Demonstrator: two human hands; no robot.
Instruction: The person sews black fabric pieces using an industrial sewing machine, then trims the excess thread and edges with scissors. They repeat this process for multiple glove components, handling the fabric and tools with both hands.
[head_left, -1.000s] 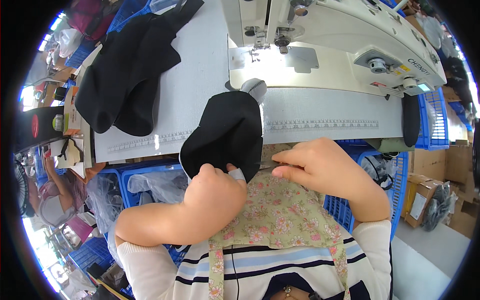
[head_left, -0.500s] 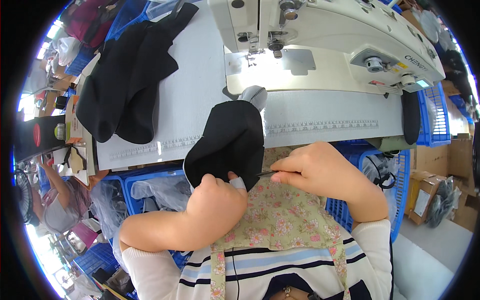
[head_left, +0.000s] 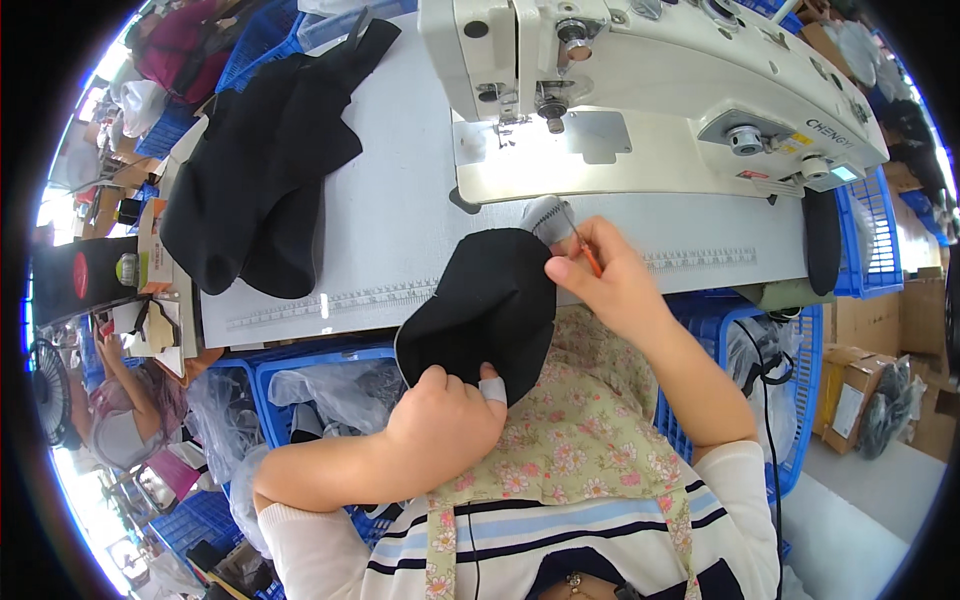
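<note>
My left hand is closed on the near edge of a black fabric piece, with a pale wrap on one finger. The piece is cupped and lies partly over the table's front edge. At its far end is a light grey tab with dark zigzag stitching. My right hand is closed around a small pointed tool with an orange handle. Its thin tip is beside or against the grey tab; whether it touches, I cannot tell. The tool's exact kind is partly hidden by the fingers.
A white sewing machine stands at the back, its lamp lit. More black fabric pieces lie on the left of the grey table. Blue baskets with plastic bags sit below the front edge. Another person's arm shows far left.
My right hand has moved up and away from the near edge, carrying the tool to the grey tab. The black piece, with my left hand on it, has shifted slightly right and nearer.
</note>
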